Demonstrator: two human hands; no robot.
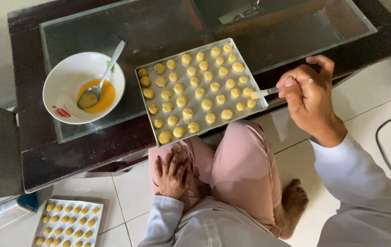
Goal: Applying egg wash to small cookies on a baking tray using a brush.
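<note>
While my right hand (309,96) pinches a thin pastry brush (278,89) between thumb and fingers at the right of the frame, its pale bristle tip touches a dough ball at the lower right corner of the rectangular silver metal baking tray (144,69). Rows of small round yellow dough balls (207,104) fill that tray, which sits at the centre, overhanging the near edge of the dark wooden table (31,151); how much of it is unsupported I cannot make out. My left hand (173,173) lies flat and open on my pink-trousered knee, below the tray, holding nothing. A glass sheet (81,36) covers the table top, and its reflections blur whatever lies beneath. At the left stands a white round bowl (63,77) with yellow egg wash and a metal spoon (103,77); a small red mark on its wall is too small to read. A second tray of dough balls (69,222) rests on the white tiled floor (364,96) at lower left, partly cut off. A dark cable (380,146) curves at the right edge.
</note>
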